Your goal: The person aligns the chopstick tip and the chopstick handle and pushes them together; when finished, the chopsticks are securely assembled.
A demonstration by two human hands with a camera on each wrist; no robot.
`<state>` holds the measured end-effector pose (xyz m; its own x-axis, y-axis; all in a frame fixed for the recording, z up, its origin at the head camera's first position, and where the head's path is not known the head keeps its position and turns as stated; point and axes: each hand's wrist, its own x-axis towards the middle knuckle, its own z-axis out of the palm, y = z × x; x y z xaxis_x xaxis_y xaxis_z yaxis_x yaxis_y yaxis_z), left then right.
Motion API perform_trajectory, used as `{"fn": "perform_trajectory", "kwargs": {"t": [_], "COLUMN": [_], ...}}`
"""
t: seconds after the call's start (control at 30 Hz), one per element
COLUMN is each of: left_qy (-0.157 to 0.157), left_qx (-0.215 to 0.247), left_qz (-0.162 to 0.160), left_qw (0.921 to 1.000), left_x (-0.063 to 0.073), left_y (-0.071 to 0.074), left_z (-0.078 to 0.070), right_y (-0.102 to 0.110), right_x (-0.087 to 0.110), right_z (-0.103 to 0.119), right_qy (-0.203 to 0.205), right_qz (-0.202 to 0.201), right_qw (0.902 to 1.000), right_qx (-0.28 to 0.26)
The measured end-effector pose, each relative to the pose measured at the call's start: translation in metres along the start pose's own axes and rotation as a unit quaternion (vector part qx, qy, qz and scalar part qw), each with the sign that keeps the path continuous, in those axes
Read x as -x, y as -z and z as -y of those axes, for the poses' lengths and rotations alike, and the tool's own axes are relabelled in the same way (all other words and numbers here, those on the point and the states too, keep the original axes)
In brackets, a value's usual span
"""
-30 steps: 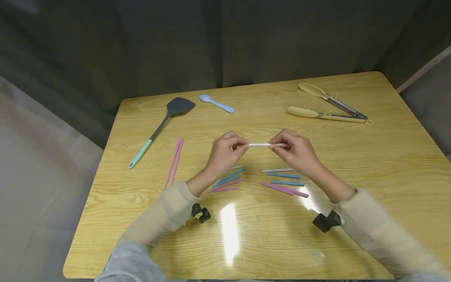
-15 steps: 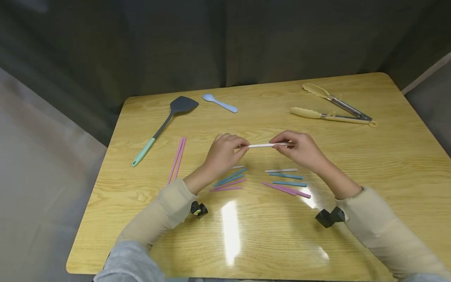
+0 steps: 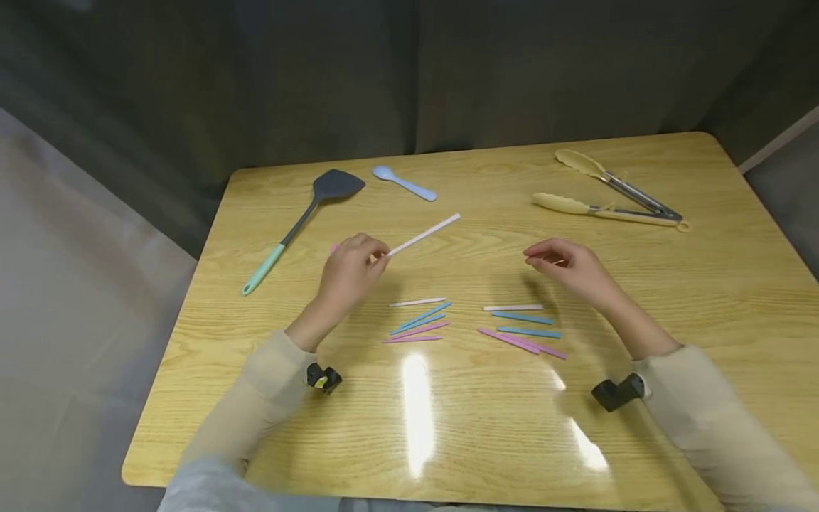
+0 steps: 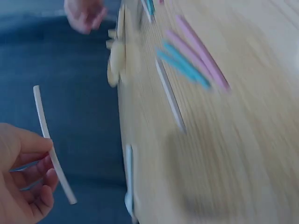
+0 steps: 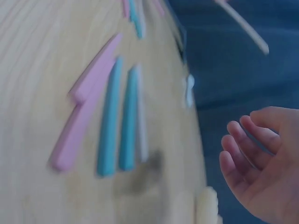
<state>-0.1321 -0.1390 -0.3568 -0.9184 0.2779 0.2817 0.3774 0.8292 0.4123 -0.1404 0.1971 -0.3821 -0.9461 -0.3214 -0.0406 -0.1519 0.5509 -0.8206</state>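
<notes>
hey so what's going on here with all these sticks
A person at a wooden table is pinching a white stick in the left hand, up off the tabletop. The right hand is raised too, holding nothing. Nearer the person lie a left group of sticks and a right group of sticks, each pink, blue and white. A spatula, spoon and tongs lie farther back.

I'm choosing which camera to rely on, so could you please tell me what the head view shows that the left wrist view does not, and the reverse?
Only the head view shows the spatula, the sleeves and the wrist cameras.

Only the left wrist view shows the lower fingers of the left hand from the palm side.

Both show that hand pinching a white stick, the right hand, the spoon, the tongs and loose sticks.
</notes>
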Motion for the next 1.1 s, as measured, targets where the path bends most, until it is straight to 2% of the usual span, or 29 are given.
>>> {"fn": "perform_trajectory", "kwargs": {"t": [0.17, 0.3, 0.37, 0.47, 0.63, 0.77, 0.9, 1.1], "left_qy": [0.082, 0.137, 0.166, 0.204, 0.267, 0.292, 0.299, 0.295], "left_qx": [0.009, 0.011, 0.011, 0.006, -0.011, -0.007, 0.003, 0.003], "left_qz": [0.000, 0.001, 0.008, 0.034, 0.093, 0.122, 0.141, 0.159], "left_qw": [0.9966, 0.9905, 0.9860, 0.9784, 0.9592, 0.9487, 0.9439, 0.9424], "left_x": [0.015, 0.028, 0.034, 0.043, 0.052, 0.056, 0.058, 0.059], "left_y": [0.013, 0.020, 0.022, 0.022, 0.020, 0.016, 0.013, 0.010], "left_z": [0.041, 0.072, 0.084, 0.097, 0.107, 0.109, 0.111, 0.111], "right_y": [0.003, 0.003, 0.003, 0.001, -0.004, -0.007, -0.007, -0.009], "right_x": [0.005, 0.009, 0.009, 0.009, 0.009, 0.009, 0.010, 0.014], "right_z": [-0.016, -0.023, -0.025, -0.028, -0.031, -0.030, -0.028, -0.027], "right_qy": [-0.019, -0.027, -0.027, -0.027, -0.013, -0.007, -0.018, -0.020], "right_qz": [0.047, 0.063, 0.064, 0.066, 0.069, 0.078, 0.091, 0.094], "right_qw": [0.9987, 0.9977, 0.9976, 0.9974, 0.9972, 0.9965, 0.9951, 0.9943], "right_qx": [0.002, 0.000, 0.005, 0.013, 0.024, 0.030, 0.034, 0.046]}}
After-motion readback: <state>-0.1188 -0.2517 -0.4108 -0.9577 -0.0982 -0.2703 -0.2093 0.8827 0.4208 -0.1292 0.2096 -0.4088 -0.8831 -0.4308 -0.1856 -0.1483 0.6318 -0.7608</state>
